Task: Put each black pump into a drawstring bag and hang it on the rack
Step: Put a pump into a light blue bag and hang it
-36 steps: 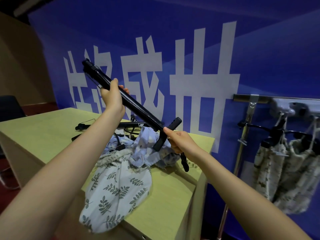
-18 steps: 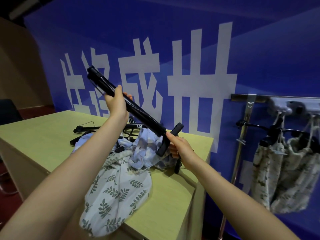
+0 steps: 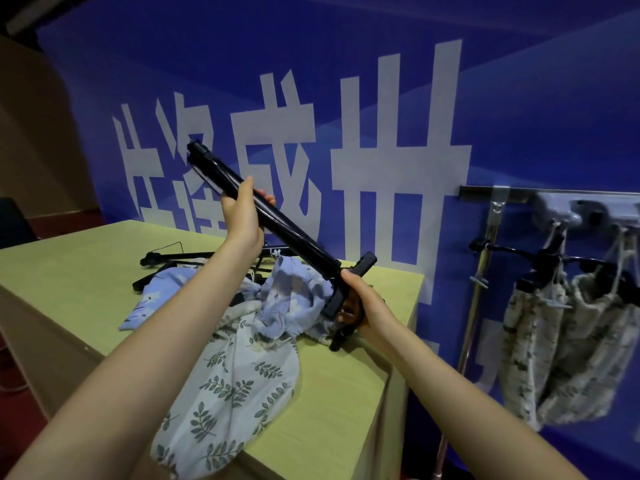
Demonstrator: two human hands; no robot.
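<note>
A long black pump (image 3: 294, 237) slants in the air above the table, its far end up and to the left. My left hand (image 3: 242, 216) grips the barrel near its middle. My right hand (image 3: 360, 303) holds the lower end at the T-shaped handle (image 3: 349, 285). Under the pump lie a blue flowered drawstring bag (image 3: 294, 299) and a white leaf-print bag (image 3: 228, 386), which hangs over the table's near edge. More black pumps (image 3: 173, 258) rest on the table behind the bags.
The yellow-green table (image 3: 79, 258) stands before a blue wall with large white characters. At the right a metal rack (image 3: 485, 258) carries two filled pale patterned bags (image 3: 561, 348) hung from hooks. A dark chair (image 3: 14, 223) sits at the far left.
The pump's far end has dropped a little and the whole pump has come slightly lower toward the bags. Both hands keep their hold.
</note>
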